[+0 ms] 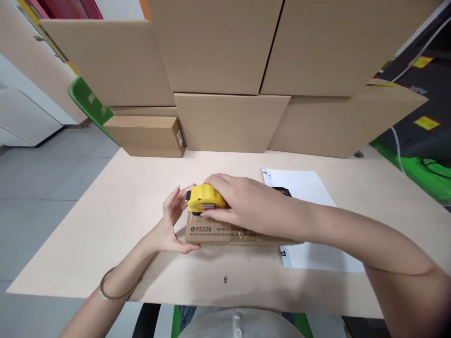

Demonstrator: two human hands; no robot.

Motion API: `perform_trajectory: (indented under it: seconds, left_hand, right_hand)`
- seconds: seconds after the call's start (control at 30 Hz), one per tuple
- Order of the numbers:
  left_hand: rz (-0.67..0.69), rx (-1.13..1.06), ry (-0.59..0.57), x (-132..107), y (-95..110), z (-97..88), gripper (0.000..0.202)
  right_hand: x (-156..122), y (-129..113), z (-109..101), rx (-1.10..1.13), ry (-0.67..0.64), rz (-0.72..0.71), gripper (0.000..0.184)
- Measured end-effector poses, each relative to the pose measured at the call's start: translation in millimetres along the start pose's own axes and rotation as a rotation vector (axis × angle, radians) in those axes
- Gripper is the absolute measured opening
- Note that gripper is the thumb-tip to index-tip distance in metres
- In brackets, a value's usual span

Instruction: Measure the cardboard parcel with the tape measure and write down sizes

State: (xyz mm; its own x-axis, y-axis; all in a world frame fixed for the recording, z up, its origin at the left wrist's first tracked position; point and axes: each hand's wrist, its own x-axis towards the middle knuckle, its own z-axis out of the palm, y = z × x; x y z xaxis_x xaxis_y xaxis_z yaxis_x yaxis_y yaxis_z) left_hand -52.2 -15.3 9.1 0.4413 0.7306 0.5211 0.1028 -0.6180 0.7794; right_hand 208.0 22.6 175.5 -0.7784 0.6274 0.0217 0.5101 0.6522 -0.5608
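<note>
A yellow tape measure [204, 198] with a black tip at its left end rests on top of a flat brown cardboard box [225, 233]. My right hand [232, 197] is wrapped over the tape measure from the right, and its forearm crosses above the box. Around the box's left end curves my left hand [174, 223], thumb at the near corner and fingers at the far side beside the tape measure. Printed on the box's near face are a phone number and a web address, partly covered by my right arm. No blade is visibly pulled out.
White paper [317, 256] with printed edge strips lies under the box's right end. A black item [283, 191] shows behind my right forearm. Large cardboard panels [229, 124] stand along the back, with a smaller closed carton [151, 138] at back left. A dark machine [423, 103] stands at right.
</note>
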Motion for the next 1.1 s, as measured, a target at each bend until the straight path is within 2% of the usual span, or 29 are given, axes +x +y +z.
perform_trajectory:
  seconds: [0.1,0.17,0.23,0.3,0.43,0.57,0.63,0.7,0.83,0.97,1.1]
  left_hand:
    - [0.066,0.086,-0.045,3,0,-3.4,0.134]
    - [0.072,0.14,-0.069,4,0,-4.8,0.128]
    - [0.052,0.124,-0.065,5,0,-4.6,0.129]
    - [0.038,0.07,-0.04,5,-1,-3.0,0.135]
    - [0.012,0.024,-0.004,-1,-5,0.3,0.14]
    - [-0.097,0.052,0.029,-11,-7,1.1,0.142]
    - [-0.126,0.06,0.034,-12,-6,0.7,0.142]
    - [-0.077,0.065,0.005,-8,-4,-0.5,0.139]
    - [0.082,0.188,-0.101,5,3,-4.4,0.119]
    - [0.065,0.222,-0.099,9,8,-6.1,0.097]
    - [0.06,0.188,-0.093,8,9,-4.9,0.089]
  right_hand:
    - [-22,15,-7,-0.024,0.016,0.049,0.027]
    - [-44,29,-12,-0.038,0.062,0.132,0.03]
    - [-61,39,-16,-0.055,0.111,0.231,0.036]
    - [-66,41,-15,-0.053,0.131,0.269,0.04]
    - [-36,21,-7,0.018,0.112,0.11,0.038]
    - [3,-1,4,0.029,0.004,-0.04,0.038]
    - [10,-4,9,-0.031,-0.027,-0.076,0.037]
    - [5,-1,11,-0.084,-0.009,-0.058,0.036]
    - [-36,23,2,-0.046,0.076,0.075,0.037]
    - [-103,57,-20,0.005,0.153,0.258,0.034]
    - [-158,82,-34,-0.03,0.246,0.43,0.032]
